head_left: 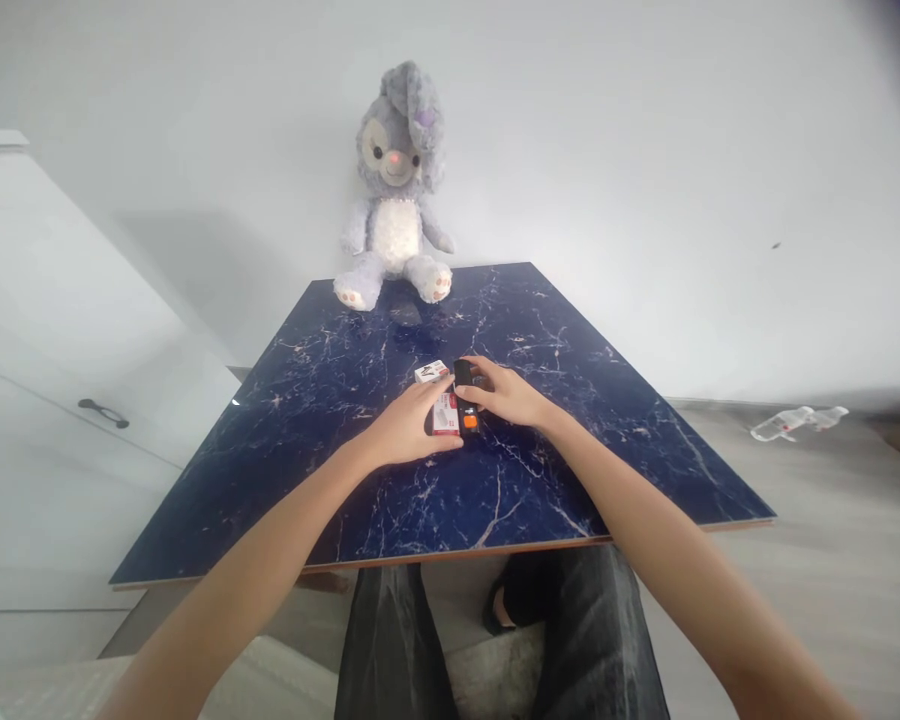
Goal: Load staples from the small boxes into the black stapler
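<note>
My left hand [405, 425] is closed around a small red-and-white box [445, 416], its thumb at the near end and its fingers across the upper part. A white face with dark print [429, 371] shows just beyond those fingers; whether it belongs to the same box I cannot tell. In my right hand [508, 392] is a slim black object with an orange patch [467, 410] near its lower end. Its fingers wrap the far end and the thumb presses on the middle. Box and black object are side by side, close together, over the middle of the table.
The table [330, 370] has a dark blue marbled top with a thin edge toward me. A grey plush rabbit [397, 200] sits at its back against the wall. White drawers [60, 400] stand left. Clear plastic items [795, 422] lie on the floor at right.
</note>
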Tool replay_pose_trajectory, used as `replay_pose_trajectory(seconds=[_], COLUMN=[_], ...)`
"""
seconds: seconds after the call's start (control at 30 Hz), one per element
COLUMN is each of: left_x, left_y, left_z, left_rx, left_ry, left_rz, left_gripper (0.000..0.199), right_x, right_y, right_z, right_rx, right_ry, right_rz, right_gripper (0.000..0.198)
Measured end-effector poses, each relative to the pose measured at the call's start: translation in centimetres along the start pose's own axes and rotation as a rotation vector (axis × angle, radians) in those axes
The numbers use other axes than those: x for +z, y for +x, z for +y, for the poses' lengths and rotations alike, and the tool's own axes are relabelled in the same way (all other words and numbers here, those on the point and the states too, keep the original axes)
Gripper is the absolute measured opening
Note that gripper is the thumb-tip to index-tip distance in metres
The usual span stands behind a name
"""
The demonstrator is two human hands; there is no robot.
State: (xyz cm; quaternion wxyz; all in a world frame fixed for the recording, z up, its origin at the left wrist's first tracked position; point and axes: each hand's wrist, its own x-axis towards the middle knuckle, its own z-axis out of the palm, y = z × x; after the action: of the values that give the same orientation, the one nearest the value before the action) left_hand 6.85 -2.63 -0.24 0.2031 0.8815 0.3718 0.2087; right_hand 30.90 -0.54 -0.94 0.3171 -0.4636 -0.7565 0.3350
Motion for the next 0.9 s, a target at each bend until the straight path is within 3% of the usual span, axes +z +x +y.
replay_pose_trajectory(seconds=[0.17,0.37,0.47,0.53,0.6,0.67,0.9], left_x=[-0.9,-1.1,-1.2,-1.2,-1.1,-0.8,0.3], left_y=[-0.3,-0.4,-0.3,0.1,0.7,1.3,1.8], left_z=[0.0,0.3,0.2,-0.3,-1.2,-2.3,-3.1], left_rx=[-0.056,-0.100,-0.012,0.033,-0.006,-0.080,-0.127], left_ry=[-0.061,-0.109,-0.045,0.033,0.135,0.227,0.178], left_rz=[-0.100,-0.114,-0.047,0.070,0.217,0.297,0.201], left_gripper=[0.110,0.097,0.090,0.067,0.047,0.045,0.048], right_x=[-0.1,-0.1,-0.1,0.0,0.1,0.1,0.0], right_y=[-0.1,-0.2,-0.2,-0.1,-0.1,0.0,-0.1], right_z=[-0.3,-0.4,-0.3,-0.1,0.0,0.1,-0.2], right_rx=[0.010,0.012,0.007,0.008,0.014,0.019,0.032], right_ry=[-0.019,0.024,0.029,0.038,0.062,0.086,0.083], right_rz=[0.019,-0.012,0.002,-0.002,-0.013,-0.021,-0.018], right_gripper=[0.061,0.061,0.061,0.061,0.060,0.059,0.061])
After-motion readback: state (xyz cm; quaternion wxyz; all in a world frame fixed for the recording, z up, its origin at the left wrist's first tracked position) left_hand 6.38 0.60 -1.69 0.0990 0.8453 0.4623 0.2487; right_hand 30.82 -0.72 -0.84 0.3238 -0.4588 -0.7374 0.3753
